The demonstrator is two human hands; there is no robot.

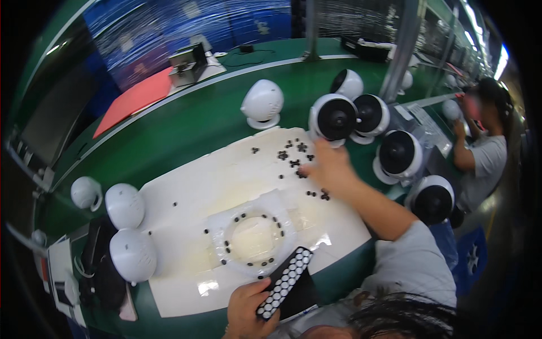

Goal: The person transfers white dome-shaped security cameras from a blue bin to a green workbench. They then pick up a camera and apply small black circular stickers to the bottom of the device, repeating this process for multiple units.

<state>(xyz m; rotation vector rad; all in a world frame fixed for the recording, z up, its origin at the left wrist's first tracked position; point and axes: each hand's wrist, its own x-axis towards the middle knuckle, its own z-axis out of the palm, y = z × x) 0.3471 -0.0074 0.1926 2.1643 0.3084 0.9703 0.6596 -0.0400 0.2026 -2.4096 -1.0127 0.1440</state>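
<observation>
My left hand (pixel 248 308) is closed on the lower end of a black strip with rows of white round pads (pixel 287 281). The strip slants up to the right, beside a white translucent ring (pixel 285 229) dotted with small black pieces. My right hand (pixel 333 166), slightly blurred, reaches over loose small black pieces (pixel 294 163) on the white sheet (pixel 183 254). One fingertip is at these pieces; whether it pinches any cannot be made out. Just beyond that hand stands a white camera-like device with a round black front (pixel 337 119).
More white devices stand at the right (pixel 398 153), at the left (pixel 132 255) and behind the sheet (pixel 264 101). A metal post (pixel 402 53) rises at the back right. Red foam (pixel 135 101) lies at the back left. Another person (pixel 488 152) sits at the far right.
</observation>
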